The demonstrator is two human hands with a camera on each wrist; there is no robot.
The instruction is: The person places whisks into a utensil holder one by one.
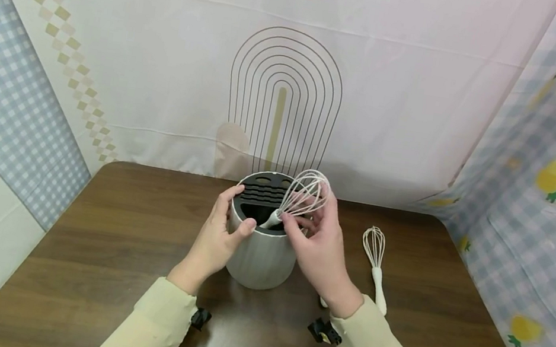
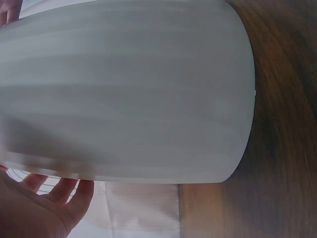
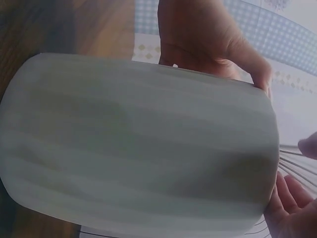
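Note:
A pale grey ribbed utensil holder (image 1: 261, 261) stands upright on the table, its black slotted insert (image 1: 261, 192) set in the top. My left hand (image 1: 211, 241) grips its left side, thumb at the front rim. A white whisk (image 1: 305, 192) tilts in the front opening, handle down inside and wire loops above the rim. Around the base of these wires my right hand (image 1: 322, 246) curls, thumb near the top of the handle. The handle's lower end is hidden in the holder. In the right wrist view, the holder's wall (image 3: 138, 144) covers much of both hands.
A second white whisk (image 1: 376, 266) lies on the brown wooden table (image 1: 134, 272), right of my right hand. Beside my right wrist shows the tip of another white object (image 1: 323, 302), mostly hidden. A printed cloth (image 1: 173, 80) hangs behind the table.

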